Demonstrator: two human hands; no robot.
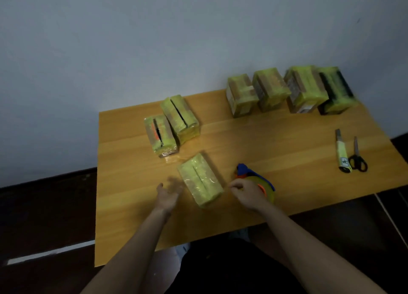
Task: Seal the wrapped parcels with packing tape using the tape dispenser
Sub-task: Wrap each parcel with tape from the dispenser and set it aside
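Observation:
A yellow-green wrapped parcel [200, 180] lies on the wooden table [287, 143] between my hands. My left hand [169, 193] hovers just left of it, fingers spread and blurred, holding nothing. My right hand [248, 194] is to the parcel's right, its fingers curled over the blue and orange tape dispenser [256, 179] with its roll of tape. Two more wrapped parcels [172, 124] lie side by side further back on the left.
Several taped parcels [287, 90] stand in a row at the back right against the wall. A utility knife [342, 152] and black scissors [357, 158] lie near the table's right edge. The table's front edge is close to my body.

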